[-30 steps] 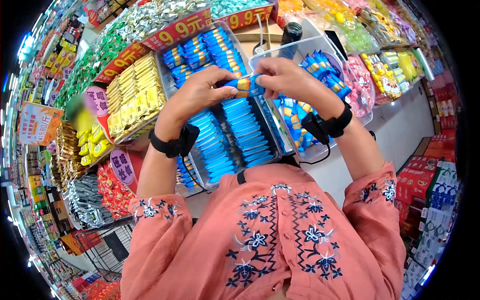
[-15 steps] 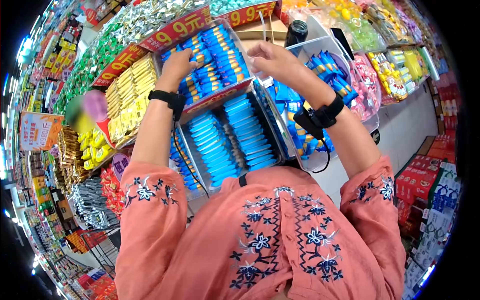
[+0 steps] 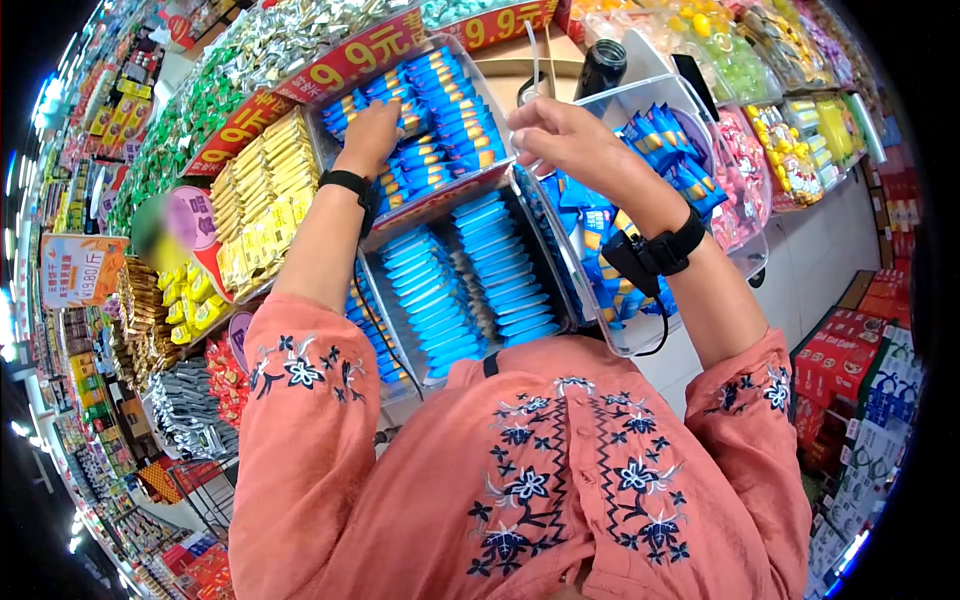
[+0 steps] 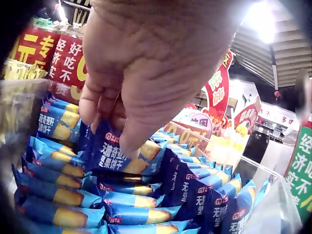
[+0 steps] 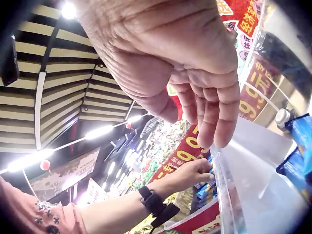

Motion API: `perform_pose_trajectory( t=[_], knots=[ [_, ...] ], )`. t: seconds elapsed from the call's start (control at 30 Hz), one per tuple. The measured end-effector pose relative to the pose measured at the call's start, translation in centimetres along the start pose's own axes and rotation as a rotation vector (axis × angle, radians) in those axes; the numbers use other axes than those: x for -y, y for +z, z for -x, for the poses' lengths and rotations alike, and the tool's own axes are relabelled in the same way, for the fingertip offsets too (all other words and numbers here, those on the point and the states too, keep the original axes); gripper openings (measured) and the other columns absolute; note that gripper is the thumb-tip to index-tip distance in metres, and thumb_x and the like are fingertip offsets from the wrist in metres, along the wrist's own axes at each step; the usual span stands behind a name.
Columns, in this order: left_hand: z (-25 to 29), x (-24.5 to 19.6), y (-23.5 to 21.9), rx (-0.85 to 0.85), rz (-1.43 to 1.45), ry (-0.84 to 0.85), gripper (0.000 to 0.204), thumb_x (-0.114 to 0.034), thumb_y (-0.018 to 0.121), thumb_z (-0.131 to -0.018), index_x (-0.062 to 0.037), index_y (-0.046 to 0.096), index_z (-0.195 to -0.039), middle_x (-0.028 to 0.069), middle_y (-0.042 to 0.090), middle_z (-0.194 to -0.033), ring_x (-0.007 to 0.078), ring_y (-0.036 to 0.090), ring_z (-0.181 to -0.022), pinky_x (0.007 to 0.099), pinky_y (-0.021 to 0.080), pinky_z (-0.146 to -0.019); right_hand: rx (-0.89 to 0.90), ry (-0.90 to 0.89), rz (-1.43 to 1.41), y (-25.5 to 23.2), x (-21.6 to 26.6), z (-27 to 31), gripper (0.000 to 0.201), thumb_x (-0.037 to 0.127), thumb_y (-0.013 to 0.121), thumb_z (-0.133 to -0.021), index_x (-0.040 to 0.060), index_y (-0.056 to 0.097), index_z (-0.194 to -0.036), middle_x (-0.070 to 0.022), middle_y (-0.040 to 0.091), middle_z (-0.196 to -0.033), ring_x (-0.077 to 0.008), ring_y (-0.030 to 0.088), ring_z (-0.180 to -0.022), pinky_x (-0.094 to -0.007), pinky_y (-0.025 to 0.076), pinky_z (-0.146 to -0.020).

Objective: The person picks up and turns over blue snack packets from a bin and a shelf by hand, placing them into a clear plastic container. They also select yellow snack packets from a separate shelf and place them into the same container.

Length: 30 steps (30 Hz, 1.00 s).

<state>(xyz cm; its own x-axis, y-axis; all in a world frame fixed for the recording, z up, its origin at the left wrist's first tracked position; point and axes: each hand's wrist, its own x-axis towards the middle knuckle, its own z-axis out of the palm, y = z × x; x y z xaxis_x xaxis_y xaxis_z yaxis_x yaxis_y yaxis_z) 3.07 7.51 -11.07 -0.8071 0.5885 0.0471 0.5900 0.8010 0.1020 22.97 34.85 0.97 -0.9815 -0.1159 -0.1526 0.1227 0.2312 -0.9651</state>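
Observation:
In the head view, my left hand [image 3: 372, 138] reaches into the upper clear tray [image 3: 505, 168] of blue biscuit packets [image 3: 440, 85]. The left wrist view has its thumb across the front of one biscuit packet [image 4: 114, 153], fingers behind, pinching it among the upright rows. My right hand [image 3: 575, 145] hovers by the near corner of a clear bin [image 3: 625, 345] that holds loose blue packets [image 3: 665, 150]. Its fingers are loosely bent with nothing between them, as the right wrist view [image 5: 180, 63] of this hand also shows.
Below the upper tray stands a bin with two rows of light-blue packets [image 3: 430, 290]. Yellow packets [image 3: 270, 190] lie to the left, red price signs [image 3: 365, 55] run behind. A dark bottle [image 3: 602, 68] stands beyond the right bin; cables hang from both wrist cameras.
One second ago both hands held a blue packet between them. They have since parted: the left moved over to the upper tray and pinches a packet there, and the right holds nothing.

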Motion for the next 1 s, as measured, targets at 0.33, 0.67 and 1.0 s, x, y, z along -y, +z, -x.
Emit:
perform_pose_trajectory(
  t=[0.33, 0.67, 1.0],
  knots=[
    [0.1, -0.9, -0.2, -0.028, -0.125, 0.054, 0.031, -0.011, 0.073, -0.081, -0.0085, 0.058, -0.108, 0.0181, 0.064, -0.105, 0.0398, 0.063, -0.1, 0.0496, 0.053, -0.081, 0.025, 0.034, 0.002, -0.4, 0.1, 0.4, 0.037, 0.027, 0.059, -0.095, -0.0015, 0.06, -0.119, -0.0063, 0.067, -0.101, -0.0137, 0.065, -0.091, -0.0285, 0.055, -0.077],
    [-0.3, 0.4, 1.5, -0.099, -0.097, 0.171, 0.025, -0.012, 0.071, -0.082, -0.0088, 0.062, -0.105, 0.0169, 0.066, -0.103, 0.0374, 0.063, -0.103, 0.0496, 0.052, -0.083, -0.087, 0.027, 0.034, -3.4, -0.7, 0.8, 0.033, 0.026, 0.06, -0.096, 0.0006, 0.061, -0.117, -0.0052, 0.066, -0.101, -0.012, 0.067, -0.09, -0.0286, 0.056, -0.074],
    [0.7, -4.0, -9.9, -0.105, 0.324, -0.041, 0.039, -0.033, 0.075, -0.086, -0.0023, 0.066, -0.108, 0.0193, 0.071, -0.104, 0.0357, 0.067, -0.099, 0.0428, 0.052, -0.083, -0.056, 0.246, 0.289, -6.1, -4.9, 2.2, 0.038, 0.029, 0.065, -0.091, -0.0015, 0.061, -0.115, -0.0095, 0.067, -0.095, -0.0165, 0.068, -0.078, -0.0302, 0.056, -0.063]
  ],
)
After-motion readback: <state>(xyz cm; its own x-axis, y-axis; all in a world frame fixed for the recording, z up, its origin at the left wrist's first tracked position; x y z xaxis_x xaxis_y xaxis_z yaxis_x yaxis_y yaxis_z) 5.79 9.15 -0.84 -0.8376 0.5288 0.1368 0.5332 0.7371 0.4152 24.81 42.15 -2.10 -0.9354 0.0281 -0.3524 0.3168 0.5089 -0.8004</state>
